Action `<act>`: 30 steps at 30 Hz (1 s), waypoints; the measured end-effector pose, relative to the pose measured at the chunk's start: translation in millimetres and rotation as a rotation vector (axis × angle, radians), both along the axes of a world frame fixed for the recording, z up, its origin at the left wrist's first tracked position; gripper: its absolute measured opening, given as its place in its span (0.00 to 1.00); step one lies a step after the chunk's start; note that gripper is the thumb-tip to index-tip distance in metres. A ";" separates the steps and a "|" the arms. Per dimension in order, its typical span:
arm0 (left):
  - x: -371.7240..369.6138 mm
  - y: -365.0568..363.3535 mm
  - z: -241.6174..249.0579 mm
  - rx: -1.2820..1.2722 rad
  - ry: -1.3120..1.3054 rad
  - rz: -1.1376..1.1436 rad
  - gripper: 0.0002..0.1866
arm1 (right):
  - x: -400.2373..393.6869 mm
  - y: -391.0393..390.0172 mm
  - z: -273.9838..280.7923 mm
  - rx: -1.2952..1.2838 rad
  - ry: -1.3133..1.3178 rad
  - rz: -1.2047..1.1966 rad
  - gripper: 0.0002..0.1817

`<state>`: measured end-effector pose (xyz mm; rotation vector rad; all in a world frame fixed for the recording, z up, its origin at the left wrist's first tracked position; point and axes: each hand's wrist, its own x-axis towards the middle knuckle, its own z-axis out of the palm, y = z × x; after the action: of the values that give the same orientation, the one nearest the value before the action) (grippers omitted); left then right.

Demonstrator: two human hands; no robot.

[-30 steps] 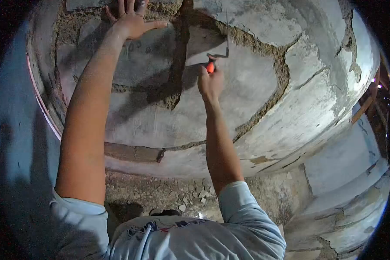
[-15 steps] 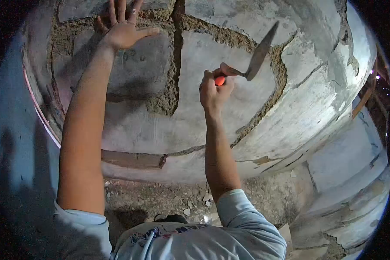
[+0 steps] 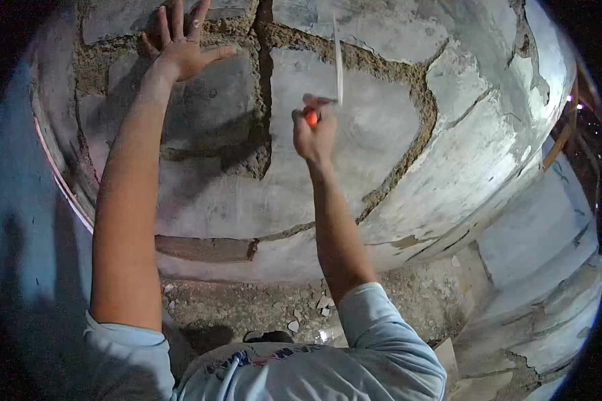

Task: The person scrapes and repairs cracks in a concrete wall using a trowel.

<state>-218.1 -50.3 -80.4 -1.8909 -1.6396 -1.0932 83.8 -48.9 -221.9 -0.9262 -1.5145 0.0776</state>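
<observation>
My right hand (image 3: 316,136) is closed around the orange-red handle of a trowel (image 3: 339,67). Its blade points up and looks thin, seen nearly edge-on and slightly blurred. Whether the blade touches the wall cannot be made out. My left hand (image 3: 184,57) lies with spread fingers against the upper left of the grey plastered wall (image 3: 207,207). Rough, chipped-out grooves (image 3: 421,100) run between the smooth plaster patches, and a dark vertical crack (image 3: 263,87) passes between my two hands.
Below the wall, broken plaster pieces (image 3: 293,326) are scattered on the dusty floor (image 3: 247,304). A blue wall (image 3: 20,200) stands at the left. More cracked plaster wall (image 3: 535,227) curves down at the right, near a wooden piece (image 3: 560,148).
My right hand has shifted slightly left, and the trowel blade has swung from leaning right to nearly upright. My left hand stays spread on the wall; the view has shifted slightly.
</observation>
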 end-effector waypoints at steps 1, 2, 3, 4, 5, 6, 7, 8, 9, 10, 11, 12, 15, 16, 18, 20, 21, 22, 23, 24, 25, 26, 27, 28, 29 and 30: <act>-6.7 27.7 -20.0 0.196 0.039 -0.067 0.57 | 6.0 11.8 -5.7 -0.266 0.141 0.017 0.06; -15.4 62.6 -32.2 0.404 0.074 -0.126 0.58 | 2.7 4.8 -2.1 -0.149 0.201 0.016 0.06; -22.1 80.7 -30.3 0.619 0.108 -0.178 0.59 | -1.2 -3.2 2.1 -0.030 0.251 0.014 0.07; -20.3 69.1 -29.9 0.479 0.119 -0.015 0.59 | -15.6 -29.0 13.7 0.026 0.381 0.156 0.08; -19.6 64.7 -28.9 0.467 0.095 -0.029 0.59 | -23.3 -45.2 18.3 0.073 0.515 0.294 0.10; -18.3 61.1 -29.1 0.449 0.077 -0.049 0.59 | -21.8 -43.6 13.6 0.148 0.379 0.177 0.14; -17.6 60.4 -27.3 0.432 0.062 -0.067 0.59 | -25.4 -39.6 11.5 0.174 0.382 0.291 0.13; -19.2 64.4 -26.8 0.452 0.058 -0.113 0.59 | -32.6 -35.6 9.6 0.201 0.387 0.405 0.13; -20.9 65.2 -25.3 0.431 0.067 -0.087 0.59 | -30.3 -29.1 7.0 0.277 0.185 0.222 0.09; -20.0 62.3 -24.7 0.408 0.077 -0.065 0.58 | -27.3 -21.8 3.6 0.367 0.008 0.024 0.07; -19.3 61.5 -27.6 0.378 0.089 -0.048 0.58 | -22.6 -26.2 15.4 0.225 -0.098 -0.058 0.05; -21.8 71.9 -30.4 0.426 0.137 -0.024 0.58 | -12.8 -16.5 7.8 -0.019 -0.045 -0.151 0.06; -24.1 70.3 -25.7 0.290 0.158 0.052 0.58 | -16.9 -23.5 11.7 -0.036 0.238 -0.097 0.08; -18.1 59.0 -23.7 0.286 0.099 -0.030 0.58 | -20.3 -33.9 16.0 0.062 0.351 -0.030 0.08; -21.0 64.0 -27.6 0.373 0.115 -0.039 0.59 | -32.4 -47.8 24.2 0.182 0.263 0.099 0.08; -21.3 60.0 -22.4 0.276 0.073 -0.087 0.61 | -35.6 -45.9 28.6 0.269 0.144 0.091 0.09; -17.7 53.5 -21.4 0.206 0.067 -0.050 0.61 | -33.7 -40.0 31.0 0.294 0.067 0.023 0.11; -14.9 47.7 -19.6 0.138 0.073 -0.013 0.62 | -19.0 -34.6 26.2 -0.066 0.079 -0.012 0.13; -15.0 43.0 -13.9 0.084 0.080 0.032 0.62 | -3.5 -31.5 20.7 -0.415 0.096 -0.027 0.14; -13.5 43.7 -14.8 0.132 0.086 0.031 0.63 | 4.9 -36.6 3.0 -0.322 0.170 0.057 0.14; -11.7 40.1 -8.5 0.093 0.093 0.046 0.63 | 8.4 -51.0 -18.6 -0.220 0.226 0.139 0.14; -9.9 36.1 -6.1 0.049 0.088 0.063 0.63 | 13.0 -62.4 -44.8 0.050 0.170 0.045 0.11; -8.4 31.9 -6.3 -0.008 0.077 0.083 0.63 | 17.3 -96.6 -74.2 -0.400 0.411 0.196 0.12; -7.7 28.3 -5.0 -0.012 0.102 0.109 0.63 | 22.9 -112.5 -114.3 -0.453 0.458 0.205 0.11; -8.6 31.8 -5.8 0.022 0.108 0.098 0.63 | 28.8 -131.3 -162.3 -0.501 0.492 0.189 0.11; -12.3 38.2 -8.4 0.055 0.115 0.089 0.63 | 33.6 -152.4 -208.5 -0.560 0.521 0.168 0.11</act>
<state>-230.3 -12.0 -88.8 -1.7932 -1.5976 -0.9652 117.3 -201.3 -430.5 -1.1027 -1.0849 0.8361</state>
